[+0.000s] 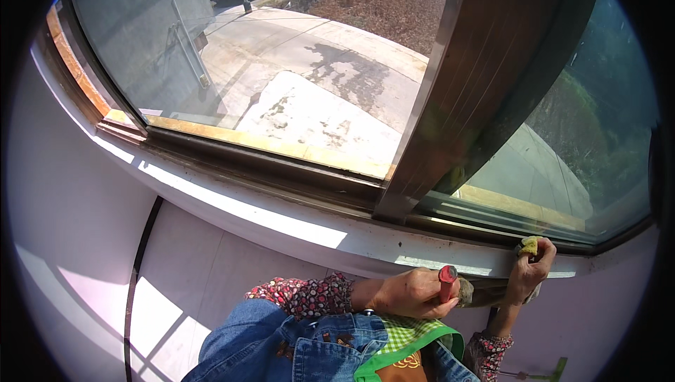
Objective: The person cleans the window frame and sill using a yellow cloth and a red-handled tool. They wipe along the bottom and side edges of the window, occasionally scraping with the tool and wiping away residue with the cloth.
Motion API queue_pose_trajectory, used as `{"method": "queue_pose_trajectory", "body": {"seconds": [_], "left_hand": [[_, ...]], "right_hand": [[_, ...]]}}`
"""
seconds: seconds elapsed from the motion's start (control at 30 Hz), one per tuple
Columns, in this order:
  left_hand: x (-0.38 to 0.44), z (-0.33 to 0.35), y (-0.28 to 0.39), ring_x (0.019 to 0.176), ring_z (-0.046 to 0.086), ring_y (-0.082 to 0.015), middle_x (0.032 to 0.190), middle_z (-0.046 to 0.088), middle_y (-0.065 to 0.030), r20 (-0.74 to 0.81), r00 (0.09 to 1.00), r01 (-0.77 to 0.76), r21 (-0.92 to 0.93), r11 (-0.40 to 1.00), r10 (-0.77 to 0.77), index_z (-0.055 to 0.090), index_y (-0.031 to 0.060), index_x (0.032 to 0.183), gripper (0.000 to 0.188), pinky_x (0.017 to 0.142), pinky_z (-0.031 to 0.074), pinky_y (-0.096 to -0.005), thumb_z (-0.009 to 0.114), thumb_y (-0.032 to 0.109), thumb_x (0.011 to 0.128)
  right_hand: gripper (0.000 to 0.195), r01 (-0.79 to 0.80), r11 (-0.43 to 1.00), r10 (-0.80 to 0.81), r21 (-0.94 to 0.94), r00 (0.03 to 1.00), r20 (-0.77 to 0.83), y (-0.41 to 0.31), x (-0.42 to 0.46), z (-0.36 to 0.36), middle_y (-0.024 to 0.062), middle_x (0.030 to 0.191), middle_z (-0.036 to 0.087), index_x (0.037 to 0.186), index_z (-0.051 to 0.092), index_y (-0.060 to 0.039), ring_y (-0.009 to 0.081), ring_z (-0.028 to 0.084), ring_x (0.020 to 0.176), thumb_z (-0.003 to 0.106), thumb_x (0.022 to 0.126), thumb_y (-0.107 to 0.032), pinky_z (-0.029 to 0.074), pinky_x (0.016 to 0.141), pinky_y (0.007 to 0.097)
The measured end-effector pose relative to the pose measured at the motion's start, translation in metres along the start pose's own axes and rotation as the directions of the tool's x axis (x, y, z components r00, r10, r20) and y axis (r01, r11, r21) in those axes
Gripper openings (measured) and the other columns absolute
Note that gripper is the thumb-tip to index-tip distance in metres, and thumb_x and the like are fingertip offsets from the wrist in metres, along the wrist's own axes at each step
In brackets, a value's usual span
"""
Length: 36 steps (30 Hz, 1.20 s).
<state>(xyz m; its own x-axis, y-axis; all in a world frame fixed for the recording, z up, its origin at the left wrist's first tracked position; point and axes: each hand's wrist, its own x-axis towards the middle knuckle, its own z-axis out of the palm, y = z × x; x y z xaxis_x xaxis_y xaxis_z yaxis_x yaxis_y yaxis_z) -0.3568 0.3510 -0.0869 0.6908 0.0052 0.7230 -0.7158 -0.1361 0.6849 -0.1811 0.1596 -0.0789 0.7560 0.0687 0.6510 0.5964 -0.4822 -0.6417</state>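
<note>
My left hand (416, 293) is closed around a tool with a red handle (447, 283), whose end points up towards me; the rest of it is hidden. Between my hands, below the sill, a dark greyish cloth (484, 293) is partly visible. My right hand (533, 271) pinches a small yellow cloth or sponge (528, 246) against the lower frame of the sliding window (474, 231), near its right corner. Small dark specks lie on the white windowsill (369, 242) in front of me.
A brown metal window upright (448, 92) rises left of my right hand, with glass panes on both sides. The brown bottom track (263, 171) runs left. A pale wall (63, 181) curves at the left, and a green-ended object (560, 369) is low at the right.
</note>
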Motion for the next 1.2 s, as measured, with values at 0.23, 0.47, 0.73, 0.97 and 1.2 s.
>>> {"method": "queue_pose_trajectory", "body": {"seconds": [0.23, 0.47, 0.73, 0.97, 1.2], "left_hand": [[-0.045, -0.063, 0.048, 0.069, 0.060, -0.0218, 0.083, 0.058, -0.0070, -0.113, 0.963, 0.265, 0.202, 0.943, -0.246, 0.053, 0.0042, 0.086, 0.014, 0.059, 0.049, -0.0318, 0.066, 0.001, 0.082], [-0.098, -0.127, 0.107, 0.074, 0.063, -0.0228, 0.084, 0.064, -0.0105, -0.433, 0.896, 0.201, 0.187, 0.962, -0.103, 0.059, 0.0006, 0.084, 0.007, 0.068, 0.051, -0.0341, 0.061, -0.005, 0.081], [-0.153, -0.203, 0.176, 0.057, 0.050, -0.0146, 0.080, 0.055, -0.0094, -0.775, 0.611, 0.374, 0.461, 0.805, 0.160, 0.050, 0.0033, 0.076, 0.017, 0.048, 0.048, -0.0266, 0.055, 0.016, 0.085], [-0.156, -0.274, 0.247, 0.045, 0.049, -0.0121, 0.095, 0.054, -0.0082, -0.842, 0.173, 0.456, 0.528, 0.716, 0.511, 0.048, 0.0035, 0.086, 0.021, 0.039, 0.042, -0.0216, 0.046, 0.023, 0.094], [-0.148, -0.312, 0.286, 0.048, 0.055, -0.0181, 0.101, 0.053, -0.0140, -0.664, 0.225, 0.485, 0.711, 0.509, 0.713, 0.051, -0.0028, 0.095, 0.019, 0.043, 0.050, -0.0246, 0.043, 0.015, 0.096]], "right_hand": [[0.034, 0.364, 0.927, -0.373, 0.089, 0.878, 0.299, -0.115, -0.067, 0.073, 0.0140, 0.098, 0.055, 0.093, 0.055, -0.0002, 0.0299, 0.060, 0.081, 0.057, 0.062, 0.013, 0.052, 0.068, 0.0352], [0.036, 0.393, 0.814, -0.533, 0.426, 0.798, 0.282, -0.213, -0.083, 0.104, 0.0124, 0.097, 0.061, 0.095, 0.066, -0.0030, 0.0293, 0.062, 0.086, 0.059, 0.062, 0.011, 0.053, 0.074, 0.0348], [0.047, 0.613, 0.782, -0.612, 0.113, 0.789, -0.049, -0.236, -0.076, 0.099, 0.0089, 0.093, 0.050, 0.110, 0.068, -0.0076, 0.0218, 0.053, 0.080, 0.063, 0.067, 0.009, 0.047, 0.069, 0.0297], [0.035, 0.634, 0.745, -0.652, 0.207, 0.758, 0.027, -0.241, -0.062, 0.119, 0.0087, 0.077, 0.062, 0.104, 0.069, -0.0033, 0.0222, 0.060, 0.062, 0.060, 0.070, 0.004, 0.046, 0.055, 0.0302], [0.042, 0.364, 0.858, -0.470, 0.363, 0.841, 0.267, -0.231, -0.073, 0.123, 0.0109, 0.078, 0.059, 0.106, 0.069, -0.0032, 0.0246, 0.060, 0.067, 0.056, 0.068, 0.010, 0.047, 0.062, 0.0319]]}}
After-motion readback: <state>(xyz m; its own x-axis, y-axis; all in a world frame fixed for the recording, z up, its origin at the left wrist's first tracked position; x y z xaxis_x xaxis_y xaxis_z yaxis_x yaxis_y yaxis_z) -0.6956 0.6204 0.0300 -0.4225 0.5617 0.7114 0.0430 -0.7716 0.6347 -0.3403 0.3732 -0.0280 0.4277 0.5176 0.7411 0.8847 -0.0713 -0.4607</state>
